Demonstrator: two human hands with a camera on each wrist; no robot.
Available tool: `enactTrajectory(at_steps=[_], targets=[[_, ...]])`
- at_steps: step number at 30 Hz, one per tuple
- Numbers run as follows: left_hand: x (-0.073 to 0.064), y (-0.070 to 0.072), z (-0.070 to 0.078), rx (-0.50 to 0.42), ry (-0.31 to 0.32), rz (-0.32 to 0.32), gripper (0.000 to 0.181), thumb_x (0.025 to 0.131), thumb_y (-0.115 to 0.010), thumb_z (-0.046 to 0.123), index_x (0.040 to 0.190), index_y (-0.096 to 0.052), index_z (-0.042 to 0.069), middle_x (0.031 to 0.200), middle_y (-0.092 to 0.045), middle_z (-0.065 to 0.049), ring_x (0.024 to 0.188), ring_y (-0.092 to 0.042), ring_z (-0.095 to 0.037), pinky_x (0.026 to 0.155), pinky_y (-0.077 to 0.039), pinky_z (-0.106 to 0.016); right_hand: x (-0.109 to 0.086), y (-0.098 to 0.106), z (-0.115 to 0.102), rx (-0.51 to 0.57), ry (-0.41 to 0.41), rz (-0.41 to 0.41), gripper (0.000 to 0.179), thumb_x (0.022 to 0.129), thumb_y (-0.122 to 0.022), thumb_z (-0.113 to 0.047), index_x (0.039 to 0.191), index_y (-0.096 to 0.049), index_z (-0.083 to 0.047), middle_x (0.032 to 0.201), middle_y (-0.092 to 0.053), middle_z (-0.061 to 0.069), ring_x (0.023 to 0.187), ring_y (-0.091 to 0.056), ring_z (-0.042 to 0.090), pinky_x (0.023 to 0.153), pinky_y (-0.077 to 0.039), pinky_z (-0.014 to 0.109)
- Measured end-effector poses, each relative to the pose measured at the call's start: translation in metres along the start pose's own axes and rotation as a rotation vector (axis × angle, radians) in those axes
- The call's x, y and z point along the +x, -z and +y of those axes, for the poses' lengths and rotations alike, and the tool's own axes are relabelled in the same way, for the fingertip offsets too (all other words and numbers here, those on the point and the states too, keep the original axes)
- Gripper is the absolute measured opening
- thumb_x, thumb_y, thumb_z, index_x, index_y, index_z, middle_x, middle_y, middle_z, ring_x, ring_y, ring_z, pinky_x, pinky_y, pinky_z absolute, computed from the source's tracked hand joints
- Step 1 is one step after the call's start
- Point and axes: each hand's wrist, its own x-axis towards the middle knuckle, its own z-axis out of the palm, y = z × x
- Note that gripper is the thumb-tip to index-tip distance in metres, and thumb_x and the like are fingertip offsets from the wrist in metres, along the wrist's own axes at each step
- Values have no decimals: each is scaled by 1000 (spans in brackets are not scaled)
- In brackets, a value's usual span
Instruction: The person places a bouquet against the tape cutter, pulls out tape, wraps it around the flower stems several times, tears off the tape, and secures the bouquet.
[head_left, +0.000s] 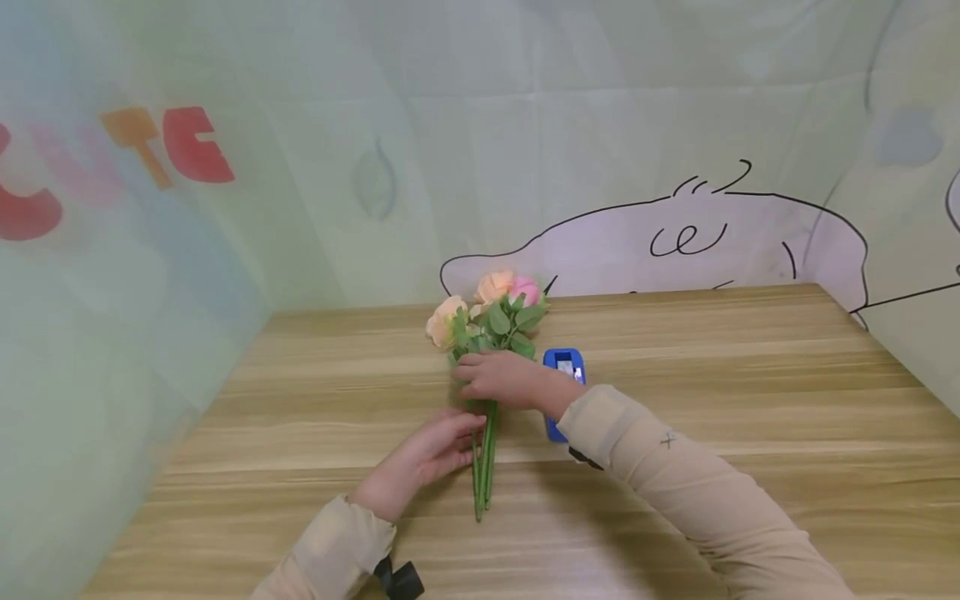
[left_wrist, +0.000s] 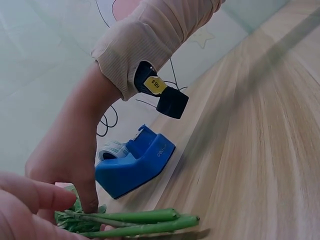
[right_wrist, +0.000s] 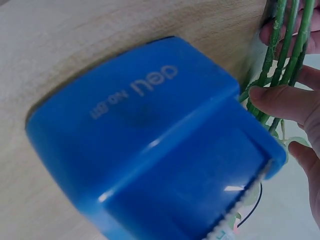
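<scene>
A bunch of artificial flowers with peach and pink blooms [head_left: 495,287], green leaves and long green stems [head_left: 487,467] lies along the wooden table. My right hand [head_left: 498,379] reaches over the bunch from the right and grips the stems just below the leaves. Lower down, my left hand [head_left: 438,446] holds the stems from the left, thumb on the upper side. In the right wrist view, the right thumb [right_wrist: 280,102] presses against the stems, and fingers [right_wrist: 312,42] of the left hand show behind them. Under the right wrist stands a blue tape dispenser [left_wrist: 135,162] with a tape roll [left_wrist: 112,150].
The wooden table [head_left: 337,367] runs back to a pale printed cloth backdrop [head_left: 480,167]. Each wrist wears a black strap with a small camera, such as the one on the right wrist [left_wrist: 172,102]. The dispenser sits close beside the right forearm.
</scene>
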Motion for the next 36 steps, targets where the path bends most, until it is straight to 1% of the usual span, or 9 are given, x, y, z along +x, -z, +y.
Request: enactTrajectory(at_steps=[3,6,9,12,17,24,30,33,36], targets=[[0,-2,1,2,4,20,13,94,-41,0,106,-45,-4,87,-51,-2,83,-48,-11,73,-42,-23,0,0,0,20,1,-2,27,85,-64,-7,107,-68,-21,124,-55,-2,111,-46,14,95,-39,23],[1,-5,1,16,1,49,20,93,-42,-2,112,-43,-7,91,-50,-4,83,-49,-12,74,-43,-24,-1,-1,-1,34,1,-4,27,85,-64,-8,108,-68,-20,124,-54,-1,108,-47,13,90,-42,21],[3,-9,1,40,5,69,33,93,-43,-4,124,-37,-11,96,-51,-8,84,-52,-15,77,-45,-26,0,-2,-2,59,-8,-21,24,85,-65,-9,106,-69,-20,118,-56,-2,103,-48,12,85,-42,20],[4,-10,0,56,11,61,40,93,-42,-5,131,-31,-14,95,-52,-10,82,-55,-14,76,-47,-26,1,-4,-3,90,-22,-35,21,83,-67,-10,101,-71,-21,108,-57,-4,96,-48,10,81,-42,18],[7,-10,-3,30,33,15,33,95,-36,-5,127,-31,-12,86,-51,-7,74,-53,-9,67,-46,-21,3,-6,-3,75,-12,-36,17,81,-68,-10,93,-71,-23,100,-57,-4,90,-49,10,77,-42,18],[6,-10,-6,23,66,-11,12,100,-30,3,105,-40,-1,77,-46,-1,69,-48,-9,66,-47,-24,6,-6,-2,30,10,-51,15,82,-68,-11,92,-71,-22,96,-59,-5,87,-50,10,76,-41,19],[5,-12,-5,-9,44,13,22,103,-22,13,105,-39,-1,71,-36,3,60,-35,-6,57,-34,-18,6,-4,-2,11,24,-35,14,77,-72,-15,89,-71,-22,92,-61,-6,86,-51,10,74,-41,19],[5,-11,-6,-2,45,29,28,104,-19,17,109,-39,-1,71,-34,3,60,-33,-6,56,-30,-18,6,-4,-1,7,36,-23,13,75,-74,-17,87,-71,-22,90,-62,-6,85,-51,11,73,-42,19],[4,-10,-7,1,42,34,26,104,-20,15,108,-40,-1,71,-33,4,60,-32,-5,55,-29,-17,7,-4,-2,29,31,-22,12,74,-74,-17,84,-71,-21,86,-63,-7,83,-51,10,71,-42,19]])
